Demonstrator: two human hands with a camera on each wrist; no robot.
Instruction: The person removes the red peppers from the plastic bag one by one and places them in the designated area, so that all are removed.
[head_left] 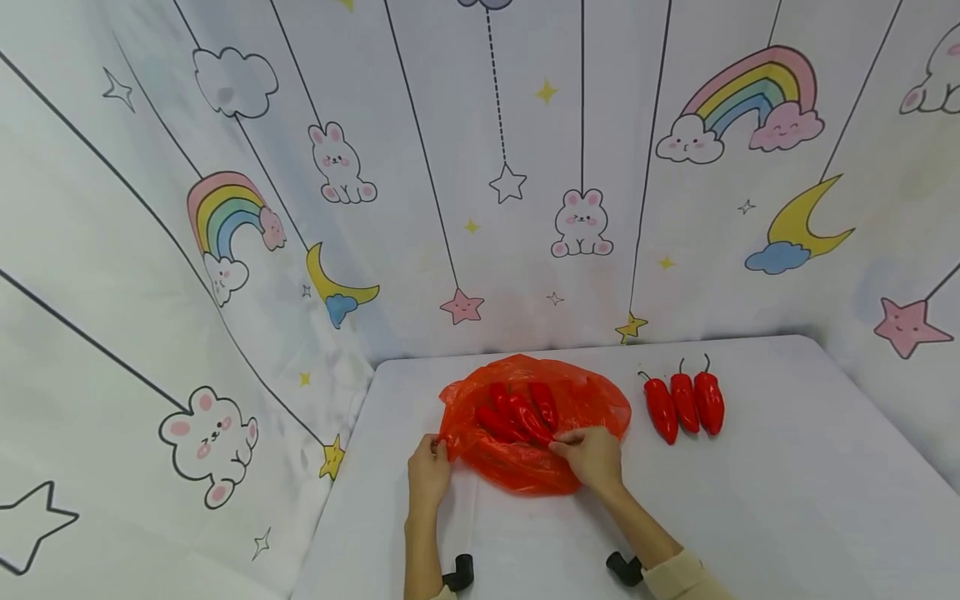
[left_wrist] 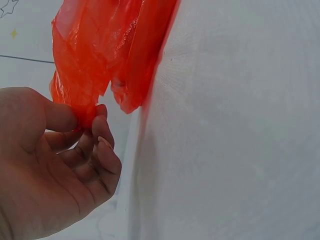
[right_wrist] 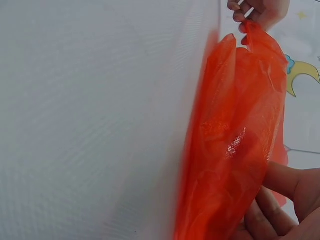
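An orange-red plastic bag lies open on the table with several red chili peppers in its mouth. My left hand pinches the bag's left edge between thumb and fingers; in the left wrist view the left hand holds a gathered bit of the plastic film. My right hand is at the bag's near right rim, fingertips pinching the lower end of one red pepper. In the right wrist view the bag's wall hides the fingertips of the right hand.
Three red chili peppers with dark curved stems lie side by side right of the bag. The white table ends at a cloth backdrop printed with rabbits, stars and rainbows. Black curved pieces show by both wrists.
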